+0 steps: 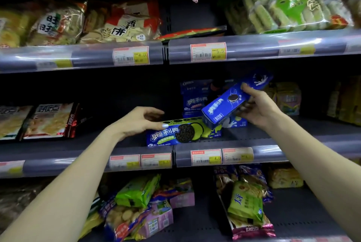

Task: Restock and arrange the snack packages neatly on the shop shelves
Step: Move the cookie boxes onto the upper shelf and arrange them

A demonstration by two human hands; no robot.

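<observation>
My right hand (256, 105) grips a blue cookie box (224, 105), tilted in the air above the middle shelf (244, 134). Under its lower end a blue and green cookie box (183, 132) lies flat at the shelf's front. My left hand (140, 120) holds the left end of that flat box, thumb on its front and fingers over its top. Behind them more blue cookie boxes (192, 97) stand at the back of the shelf.
Rice cracker bags (121, 24) and a green snack bag (289, 1) fill the top shelf. Red-edged cracker packs (50, 120) stand at the middle shelf's left, yellow packs (287, 97) at its right. Mixed snack bags (140, 202) crowd the bottom shelf. Price tags (208, 52) line the rails.
</observation>
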